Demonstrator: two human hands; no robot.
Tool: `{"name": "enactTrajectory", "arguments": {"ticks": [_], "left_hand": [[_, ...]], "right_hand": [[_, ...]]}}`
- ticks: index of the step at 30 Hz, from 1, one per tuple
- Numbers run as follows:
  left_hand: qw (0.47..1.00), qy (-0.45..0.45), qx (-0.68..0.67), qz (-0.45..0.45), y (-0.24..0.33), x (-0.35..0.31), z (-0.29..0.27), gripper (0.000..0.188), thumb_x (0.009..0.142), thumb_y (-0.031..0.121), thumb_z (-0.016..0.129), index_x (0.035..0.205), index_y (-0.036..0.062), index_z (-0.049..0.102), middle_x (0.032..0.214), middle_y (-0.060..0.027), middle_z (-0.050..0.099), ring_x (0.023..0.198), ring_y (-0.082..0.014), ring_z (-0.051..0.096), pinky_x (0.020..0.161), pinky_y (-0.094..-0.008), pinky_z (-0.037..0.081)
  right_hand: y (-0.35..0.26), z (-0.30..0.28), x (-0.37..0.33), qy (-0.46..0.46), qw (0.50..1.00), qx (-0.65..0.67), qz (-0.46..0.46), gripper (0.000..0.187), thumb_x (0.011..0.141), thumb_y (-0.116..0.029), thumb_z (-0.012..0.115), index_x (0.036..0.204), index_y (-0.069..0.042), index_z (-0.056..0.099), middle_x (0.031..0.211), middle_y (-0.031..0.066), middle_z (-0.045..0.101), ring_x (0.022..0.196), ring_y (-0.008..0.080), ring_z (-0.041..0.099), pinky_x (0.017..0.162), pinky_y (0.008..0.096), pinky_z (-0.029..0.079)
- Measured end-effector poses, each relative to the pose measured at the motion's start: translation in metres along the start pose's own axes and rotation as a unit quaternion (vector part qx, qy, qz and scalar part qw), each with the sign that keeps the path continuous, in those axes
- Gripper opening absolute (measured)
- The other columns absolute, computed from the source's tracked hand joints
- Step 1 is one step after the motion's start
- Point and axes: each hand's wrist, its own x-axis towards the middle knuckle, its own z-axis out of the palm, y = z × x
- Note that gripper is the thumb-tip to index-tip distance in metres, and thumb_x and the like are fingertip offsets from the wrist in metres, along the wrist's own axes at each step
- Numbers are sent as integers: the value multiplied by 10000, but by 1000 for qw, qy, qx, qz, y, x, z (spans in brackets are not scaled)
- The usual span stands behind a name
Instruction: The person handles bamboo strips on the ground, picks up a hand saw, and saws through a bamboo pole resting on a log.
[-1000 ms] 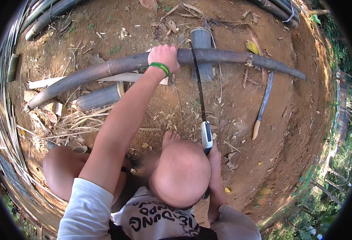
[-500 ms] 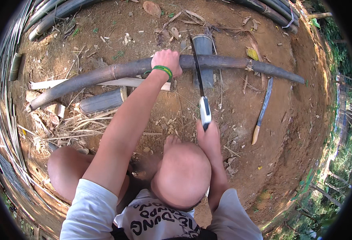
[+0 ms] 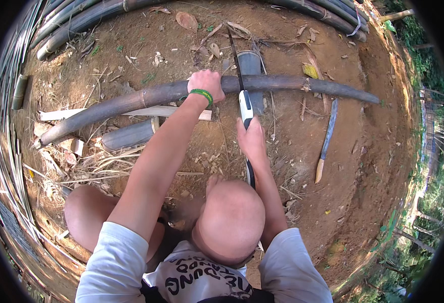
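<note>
Two hands working: left hand [image 3: 206, 87] closed over the top of the pole [image 3: 141, 100], just left of the blade, right hand [image 3: 253, 136] wrapped round the handle of the saw [image 3: 245, 107], most of its fingers hidden. Pole is dark, slightly bowed and lies crosswise in front of the person, passing over a log [image 3: 249, 63], a short grey tube on the dirt [image 3: 353, 136]. Blade crosses the pole above that log, tip pointing away beyond it, white front of the handle close to the pole's near side; cut depth can't be told from here. Green band [image 3: 202, 94] on the left wrist. Machete [image 3: 328, 134] lies to the right, pale grip toward the person, blade tip near the pole. Plank [image 3: 156, 111] lies on the left, partly behind the pole and left forearm, with an offcut [image 3: 127, 135] just nearer the person. Dry strips [image 3: 103, 164] scattered nearer still. Yellow leaf [image 3: 310, 70] beyond the pole, right of the log. More poles [image 3: 88, 28] along the far edge
</note>
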Motion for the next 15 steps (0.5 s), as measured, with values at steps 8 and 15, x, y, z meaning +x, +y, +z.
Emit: {"name": "enactTrajectory", "arguments": {"ticks": [8, 15], "left_hand": [[1000, -11, 3, -20, -6, -3, 2, 338, 745, 279, 732, 1033, 107, 777, 1043, -162, 775, 1002, -319, 759, 871, -408, 612], [999, -26, 8, -18, -5, 1, 5, 539, 711, 388, 788, 1165, 107, 722, 1073, -180, 764, 1023, -349, 747, 902, -436, 606]], "right_hand": [[34, -55, -159, -78, 989, 50, 119, 329, 1000, -249, 666, 1123, 41, 569, 785, 288, 672, 772, 485, 694, 667, 545, 505], [25, 4, -27, -2, 1000, 17, -24, 351, 1010, -276, 624, 1085, 62, 568, 860, 326, 682, 884, 528, 679, 732, 581, 511]]}}
